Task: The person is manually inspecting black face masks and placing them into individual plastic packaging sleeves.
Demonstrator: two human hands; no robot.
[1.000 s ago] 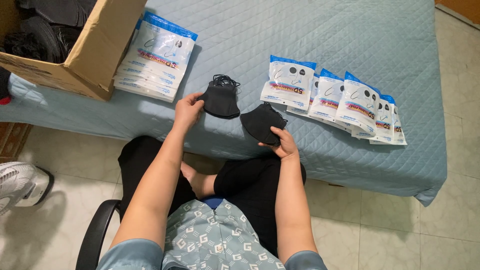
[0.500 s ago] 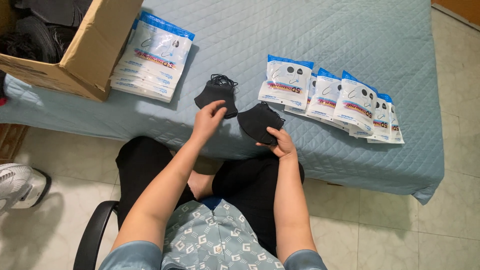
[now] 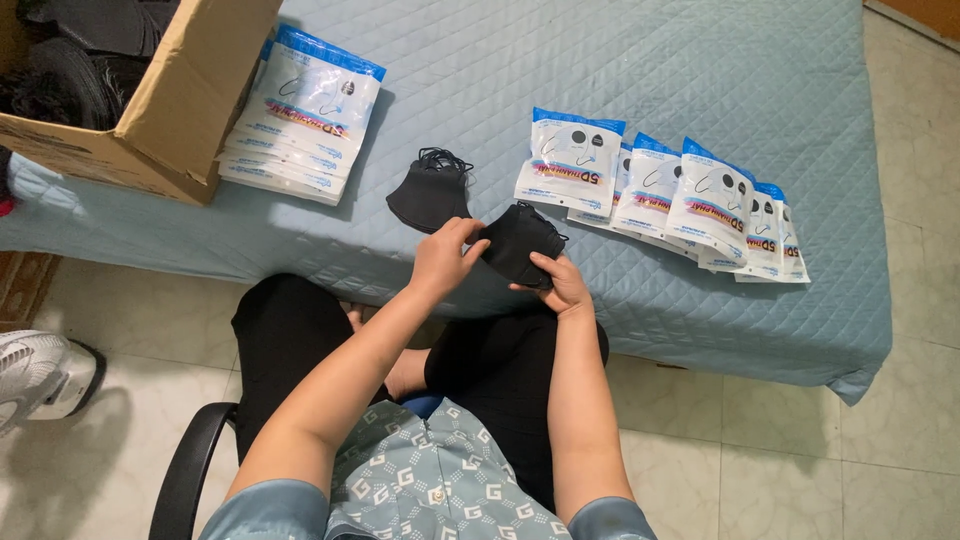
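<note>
One folded, matte black mask [image 3: 518, 245].

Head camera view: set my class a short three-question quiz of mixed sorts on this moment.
1. True or false: both hands hold one black fabric face mask.
2. What lies beyond it on the quilted blue bed cover?
3. The open brown cardboard box stands: A) at the person's left, B) at the person's right.

Key: 1 true, left hand and right hand; 2 a small pile of black masks; 3 A.

Two black masks [image 3: 430, 195], five fanned packets [image 3: 570, 165], one packet stack [image 3: 300, 120], one box [image 3: 170, 100]
</note>
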